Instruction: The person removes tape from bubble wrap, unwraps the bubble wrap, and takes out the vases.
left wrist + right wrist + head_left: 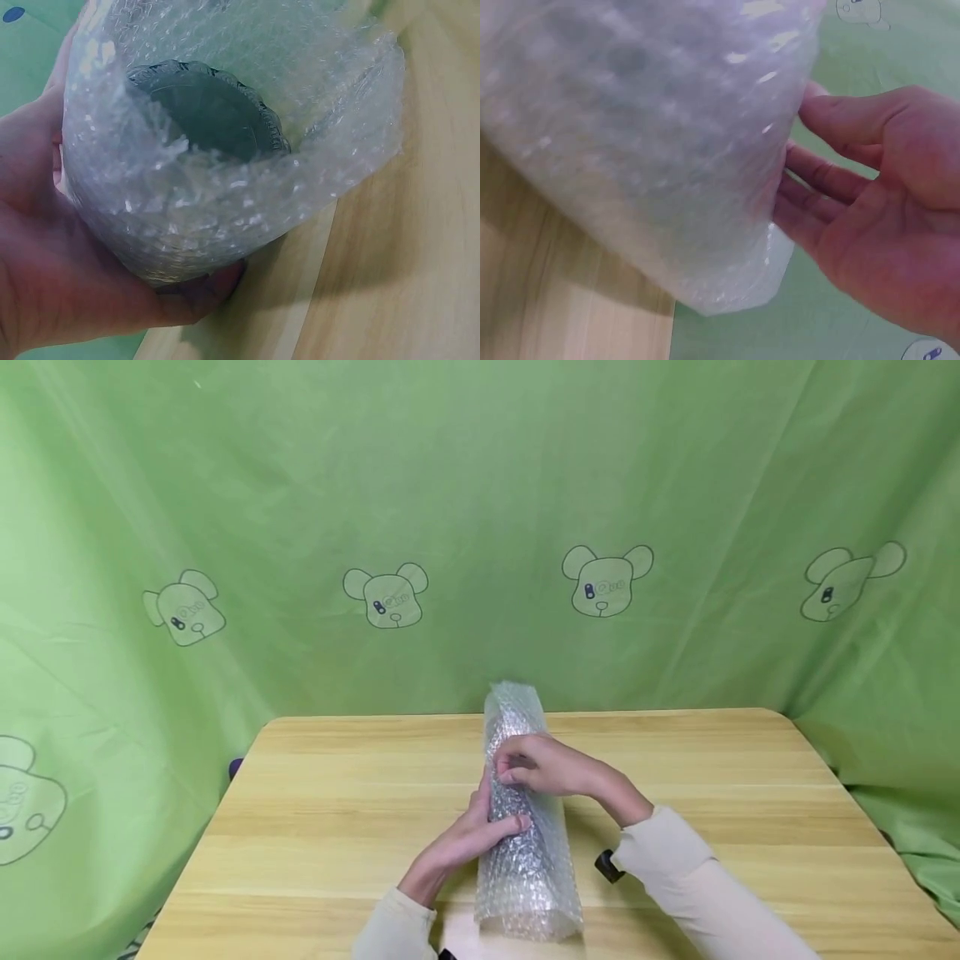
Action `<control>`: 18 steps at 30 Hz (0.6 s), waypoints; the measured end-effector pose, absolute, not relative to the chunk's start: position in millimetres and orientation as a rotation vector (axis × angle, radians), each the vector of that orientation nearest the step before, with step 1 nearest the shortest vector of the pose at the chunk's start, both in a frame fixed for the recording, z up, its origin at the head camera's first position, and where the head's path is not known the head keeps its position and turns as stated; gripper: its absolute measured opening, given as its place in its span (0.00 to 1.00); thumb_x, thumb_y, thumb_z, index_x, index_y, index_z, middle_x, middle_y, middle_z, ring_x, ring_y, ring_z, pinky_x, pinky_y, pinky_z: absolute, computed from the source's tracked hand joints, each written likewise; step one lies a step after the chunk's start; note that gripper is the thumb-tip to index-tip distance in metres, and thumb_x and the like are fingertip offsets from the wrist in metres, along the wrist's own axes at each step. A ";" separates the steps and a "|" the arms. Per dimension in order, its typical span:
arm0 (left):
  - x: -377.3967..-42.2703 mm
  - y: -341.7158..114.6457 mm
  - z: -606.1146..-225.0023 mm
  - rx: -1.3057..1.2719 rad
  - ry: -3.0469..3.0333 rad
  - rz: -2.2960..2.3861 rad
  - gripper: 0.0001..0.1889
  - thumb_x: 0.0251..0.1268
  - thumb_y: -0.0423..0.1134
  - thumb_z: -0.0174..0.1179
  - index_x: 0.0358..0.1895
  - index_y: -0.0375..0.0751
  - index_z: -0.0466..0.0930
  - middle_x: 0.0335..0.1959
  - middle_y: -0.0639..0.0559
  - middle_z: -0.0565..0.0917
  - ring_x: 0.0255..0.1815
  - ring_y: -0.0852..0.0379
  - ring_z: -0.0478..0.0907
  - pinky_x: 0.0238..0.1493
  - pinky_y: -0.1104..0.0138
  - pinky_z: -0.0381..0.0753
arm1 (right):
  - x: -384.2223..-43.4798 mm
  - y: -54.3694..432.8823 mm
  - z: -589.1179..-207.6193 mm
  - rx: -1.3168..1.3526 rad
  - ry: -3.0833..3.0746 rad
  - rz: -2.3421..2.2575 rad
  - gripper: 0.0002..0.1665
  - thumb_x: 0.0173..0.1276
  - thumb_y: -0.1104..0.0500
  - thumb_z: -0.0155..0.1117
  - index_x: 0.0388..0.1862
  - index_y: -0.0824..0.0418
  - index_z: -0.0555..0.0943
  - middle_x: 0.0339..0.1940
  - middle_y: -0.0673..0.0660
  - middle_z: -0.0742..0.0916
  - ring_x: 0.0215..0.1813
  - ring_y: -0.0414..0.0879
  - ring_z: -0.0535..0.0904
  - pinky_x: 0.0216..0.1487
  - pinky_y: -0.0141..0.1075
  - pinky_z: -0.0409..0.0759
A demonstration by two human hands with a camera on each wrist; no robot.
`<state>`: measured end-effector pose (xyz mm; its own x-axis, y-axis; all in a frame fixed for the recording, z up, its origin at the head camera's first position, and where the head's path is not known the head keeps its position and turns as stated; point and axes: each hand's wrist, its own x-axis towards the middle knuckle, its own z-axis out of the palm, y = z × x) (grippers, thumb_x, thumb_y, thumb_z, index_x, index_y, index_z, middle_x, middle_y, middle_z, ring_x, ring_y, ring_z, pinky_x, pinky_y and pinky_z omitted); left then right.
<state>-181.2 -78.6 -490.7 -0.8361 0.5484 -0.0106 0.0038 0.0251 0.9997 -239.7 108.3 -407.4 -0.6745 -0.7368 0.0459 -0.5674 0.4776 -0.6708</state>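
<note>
A roll of clear bubble wrap [528, 868] stretches lengthwise over the table's middle. Inside its near end, the left wrist view shows a round glass object with a scalloped rim [214, 112]; the rest of the glass is hidden by the wrap. My left hand [468, 835] grips the roll from the left side, thumb laid over the top. Farther along, my right hand [547, 766] pinches the wrap's edge between thumb and curled fingers. In the right wrist view, that hand's thumb [847, 118] and fingers meet the side of the bubble wrap [667, 150].
The wooden table [337, 793] has light planks and rounded far corners. Behind and beside it hangs a green cloth [480, 485] printed with bear faces. The roll's far end reaches the table's back edge near the cloth. A small purple thing [236, 767] shows at the left edge.
</note>
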 end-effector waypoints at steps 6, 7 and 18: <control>-181.6 -83.6 -490.2 0.529 1.915 1.822 0.58 0.66 0.48 0.62 0.83 0.61 0.22 0.83 0.33 0.31 0.79 0.36 0.50 0.74 0.40 0.61 | -235.1 118.4 -414.0 -1.143 2.500 -1.101 0.06 0.77 0.61 0.61 0.44 0.62 0.83 0.53 0.59 0.87 0.58 0.56 0.82 0.61 0.49 0.82; -181.7 -83.8 -490.1 0.525 1.913 1.817 0.58 0.66 0.48 0.63 0.83 0.60 0.21 0.83 0.33 0.31 0.80 0.35 0.49 0.75 0.39 0.60 | -233.7 120.3 -414.8 -1.143 2.507 -1.119 0.07 0.77 0.60 0.61 0.47 0.63 0.83 0.54 0.60 0.87 0.61 0.59 0.81 0.64 0.52 0.80; -181.5 -86.8 -488.3 0.437 1.889 1.798 0.61 0.66 0.50 0.64 0.82 0.51 0.19 0.82 0.29 0.31 0.80 0.32 0.47 0.76 0.38 0.55 | -215.3 139.5 -419.3 -1.007 2.550 -1.280 0.08 0.81 0.57 0.56 0.38 0.55 0.78 0.65 0.61 0.83 0.70 0.62 0.75 0.70 0.58 0.73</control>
